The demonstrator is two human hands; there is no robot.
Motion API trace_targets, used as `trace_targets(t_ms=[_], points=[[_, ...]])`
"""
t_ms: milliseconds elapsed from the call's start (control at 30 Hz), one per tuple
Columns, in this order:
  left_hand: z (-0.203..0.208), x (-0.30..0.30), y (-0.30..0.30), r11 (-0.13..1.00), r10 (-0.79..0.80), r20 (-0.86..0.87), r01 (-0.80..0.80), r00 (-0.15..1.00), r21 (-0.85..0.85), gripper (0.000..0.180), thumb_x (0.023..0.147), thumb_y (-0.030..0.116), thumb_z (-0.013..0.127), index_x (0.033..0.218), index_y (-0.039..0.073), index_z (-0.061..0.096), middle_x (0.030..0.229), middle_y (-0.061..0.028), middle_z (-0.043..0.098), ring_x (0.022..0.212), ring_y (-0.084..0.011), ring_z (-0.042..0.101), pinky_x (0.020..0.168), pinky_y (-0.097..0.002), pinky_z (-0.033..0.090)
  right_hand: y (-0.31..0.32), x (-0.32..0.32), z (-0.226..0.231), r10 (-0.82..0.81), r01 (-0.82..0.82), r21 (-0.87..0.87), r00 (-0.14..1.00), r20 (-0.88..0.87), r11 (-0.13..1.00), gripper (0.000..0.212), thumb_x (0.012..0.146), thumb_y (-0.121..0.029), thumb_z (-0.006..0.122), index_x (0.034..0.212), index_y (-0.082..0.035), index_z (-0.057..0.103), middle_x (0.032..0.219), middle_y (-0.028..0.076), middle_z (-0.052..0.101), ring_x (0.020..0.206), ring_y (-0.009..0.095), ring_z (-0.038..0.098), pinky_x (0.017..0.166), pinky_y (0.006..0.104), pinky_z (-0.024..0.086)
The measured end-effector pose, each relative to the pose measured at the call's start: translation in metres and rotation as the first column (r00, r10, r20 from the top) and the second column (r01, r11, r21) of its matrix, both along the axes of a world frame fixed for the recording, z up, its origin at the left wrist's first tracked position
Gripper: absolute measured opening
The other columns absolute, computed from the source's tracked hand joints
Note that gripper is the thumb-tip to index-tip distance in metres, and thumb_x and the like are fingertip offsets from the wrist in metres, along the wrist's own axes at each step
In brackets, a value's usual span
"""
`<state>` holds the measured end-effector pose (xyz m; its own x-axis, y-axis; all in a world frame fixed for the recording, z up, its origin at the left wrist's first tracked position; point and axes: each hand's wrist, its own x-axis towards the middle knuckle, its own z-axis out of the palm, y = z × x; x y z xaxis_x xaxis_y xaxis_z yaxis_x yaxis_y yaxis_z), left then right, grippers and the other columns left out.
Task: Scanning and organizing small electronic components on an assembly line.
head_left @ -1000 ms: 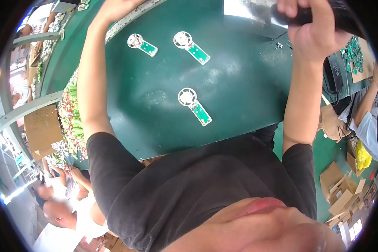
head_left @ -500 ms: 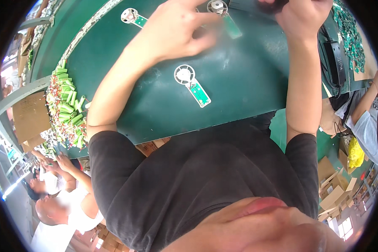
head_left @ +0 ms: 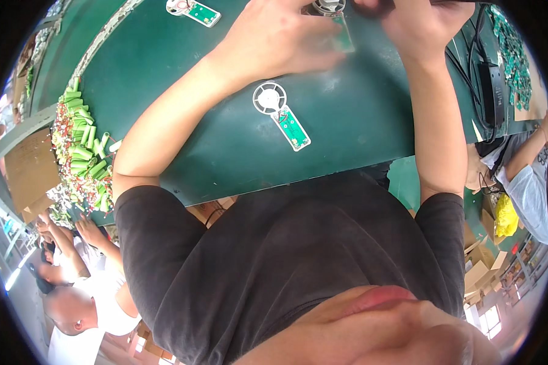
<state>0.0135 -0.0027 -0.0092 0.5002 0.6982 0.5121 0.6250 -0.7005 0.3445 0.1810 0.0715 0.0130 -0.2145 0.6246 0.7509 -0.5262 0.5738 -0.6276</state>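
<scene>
My left hand (head_left: 289, 41) reaches over the green tabletop, thumb and fingers apart and blurred. Beside its fingertips lies a white round-framed part with a green circuit board (head_left: 343, 35), partly covered by the hand; whether they touch is unclear. At the top edge my right hand (head_left: 425, 27) is closed with curled fingers. What it grips is cut off and dark. Nearer to me lies a second board assembly (head_left: 293, 129), with a spoked white ring and a narrow green board. A third assembly (head_left: 202, 13) lies at the upper left, its round end cut by the edge.
Light-green sleeve-like pieces (head_left: 86, 149) with red-and-white bits are heaped along the table's left side. To the right are a black power adapter (head_left: 492, 91) with cables and a pile of green boards (head_left: 510, 58). Other people sit left and right; cardboard boxes (head_left: 484, 267) stand lower right.
The view has shifted slightly, so the table things sit a little higher and the left heap further left. My left hand has moved slightly right, closer over the board at the top.
</scene>
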Motion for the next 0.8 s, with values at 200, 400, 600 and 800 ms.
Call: trace_targets(t_ms=[200,400,600,800], points=[[-0.016,-0.008,0.008,0.991,-0.105,0.020,0.103,0.994,0.089,0.032,0.069,0.025,0.085,0.091,0.004,0.076,0.135,-0.0242,0.059,0.117,-0.0394,0.060,0.102,-0.0495,0.046,-0.001,-0.005,-0.006,-0.010,0.009,0.042,1.000,0.024,0.999,0.046,0.091,0.010,0.058,0.133,0.003,0.040,0.064,0.003,0.054,0.045,0.009,0.048,0.045,0.0236,0.039],[-0.001,-0.016,0.004,0.988,-0.147,-0.100,0.141,0.984,-0.059,0.026,0.075,0.025,0.082,0.096,0.009,0.078,0.140,-0.0250,0.055,0.128,-0.0396,0.054,0.107,-0.0558,0.041,-0.008,-0.006,0.000,0.002,-0.003,-0.013,1.000,-0.016,1.000,0.047,0.092,0.009,0.059,0.134,0.002,0.039,0.064,0.003,0.054,0.045,0.009,0.047,0.045,0.0236,0.039],[-0.002,-0.020,0.007,0.974,-0.195,-0.114,0.178,0.974,-0.140,0.021,0.081,0.026,0.081,0.097,0.012,0.079,0.141,-0.0204,0.054,0.133,-0.0379,0.050,0.109,-0.0641,0.037,-0.011,-0.008,-0.004,0.044,-0.046,-0.048,0.998,-0.048,0.998,0.048,0.093,0.008,0.060,0.135,0.001,0.038,0.065,0.003,0.054,0.045,0.009,0.046,0.045,0.0235,0.039],[0.001,-0.020,0.007,0.973,-0.212,-0.130,0.197,0.969,-0.118,0.021,0.081,0.025,0.081,0.099,0.014,0.081,0.141,-0.0166,0.055,0.136,-0.0368,0.048,0.110,-0.0665,0.036,0.001,-0.008,-0.013,0.098,-0.095,0.070,0.995,-0.032,0.993,0.048,0.093,0.009,0.060,0.136,0.001,0.038,0.065,0.002,0.054,0.046,0.008,0.047,0.046,0.0228,0.038]])
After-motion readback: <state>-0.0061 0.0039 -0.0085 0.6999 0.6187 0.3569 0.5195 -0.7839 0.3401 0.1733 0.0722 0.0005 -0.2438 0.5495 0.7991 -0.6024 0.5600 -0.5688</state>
